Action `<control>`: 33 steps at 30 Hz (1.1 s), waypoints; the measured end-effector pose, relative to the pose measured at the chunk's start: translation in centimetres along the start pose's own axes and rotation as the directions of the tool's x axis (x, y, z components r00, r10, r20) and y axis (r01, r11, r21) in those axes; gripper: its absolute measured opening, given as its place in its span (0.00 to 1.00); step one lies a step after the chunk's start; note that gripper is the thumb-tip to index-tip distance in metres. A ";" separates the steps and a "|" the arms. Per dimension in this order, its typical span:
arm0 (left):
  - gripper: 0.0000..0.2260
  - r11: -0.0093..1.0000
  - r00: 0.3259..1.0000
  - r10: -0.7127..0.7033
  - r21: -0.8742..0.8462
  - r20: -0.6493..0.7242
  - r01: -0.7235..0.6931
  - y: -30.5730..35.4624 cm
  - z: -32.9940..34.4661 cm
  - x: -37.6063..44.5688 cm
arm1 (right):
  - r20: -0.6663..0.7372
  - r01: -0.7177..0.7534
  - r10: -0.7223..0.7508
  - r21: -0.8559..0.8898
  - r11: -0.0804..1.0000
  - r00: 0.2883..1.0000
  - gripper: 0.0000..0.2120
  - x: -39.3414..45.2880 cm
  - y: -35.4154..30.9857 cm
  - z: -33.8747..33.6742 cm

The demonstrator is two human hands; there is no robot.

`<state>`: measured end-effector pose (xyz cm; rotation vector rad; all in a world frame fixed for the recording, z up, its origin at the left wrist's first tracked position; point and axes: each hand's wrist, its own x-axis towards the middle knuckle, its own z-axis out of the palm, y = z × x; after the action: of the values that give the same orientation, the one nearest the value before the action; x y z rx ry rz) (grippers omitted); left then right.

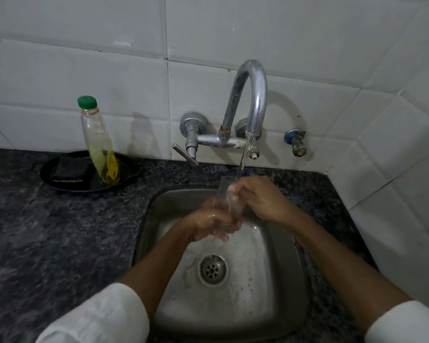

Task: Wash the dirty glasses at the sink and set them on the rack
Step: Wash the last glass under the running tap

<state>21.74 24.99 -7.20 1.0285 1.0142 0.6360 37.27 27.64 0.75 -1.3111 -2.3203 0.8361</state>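
A clear drinking glass (pixel 224 188) stands upright over the steel sink (pixel 295 276), under the water running from the curved chrome tap (pixel 254 95). My left hand (pixel 212 222) grips the glass round its lower part. My right hand (pixel 260 198) reaches over the rim, and its fingers go down inside the glass, showing blurred through the wet wall. Both hands are wet. No rack is in view.
A black dish (pixel 47 174) on the dark granite counter (pixel 60 231) at the back left holds a dark scrub sponge (pixel 70 169) and a green-capped bottle (pixel 97 139) with yellow liquid. A lever handle (pixel 185 154) and a small blue-topped valve (pixel 295 142) sit on the tiled wall.
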 end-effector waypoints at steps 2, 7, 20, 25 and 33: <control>0.16 0.961 0.890 0.143 0.274 -0.433 -0.021 -0.2 2.0 0.7 | -0.066 -0.096 0.091 -0.079 0.992 0.994 0.16 0.7 -0.3 0.2; 0.19 0.999 0.996 0.020 0.046 -0.092 -0.016 0.4 0.8 -0.6 | -0.035 -0.026 0.030 0.099 0.995 0.999 0.16 0.1 -0.2 -0.1; 0.20 0.976 0.982 -0.076 -0.188 0.171 0.108 -0.7 -0.9 -0.4 | -0.036 0.054 -0.052 0.065 0.996 0.998 0.19 -0.3 0.8 0.6; 0.21 0.984 0.893 0.028 0.172 -0.450 0.055 -1.1 2.7 0.5 | -0.124 -0.145 0.132 -0.101 0.984 0.983 0.17 0.6 1.4 1.8; 0.26 0.919 0.995 -0.101 -0.380 0.022 0.101 -1.9 0.5 -0.4 | -0.133 0.111 -0.117 -0.053 0.992 0.984 0.18 -0.2 1.0 2.4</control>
<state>22.01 23.70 -8.69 0.6296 0.8908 0.7135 36.68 27.11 -1.77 -1.2006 -2.2945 0.6405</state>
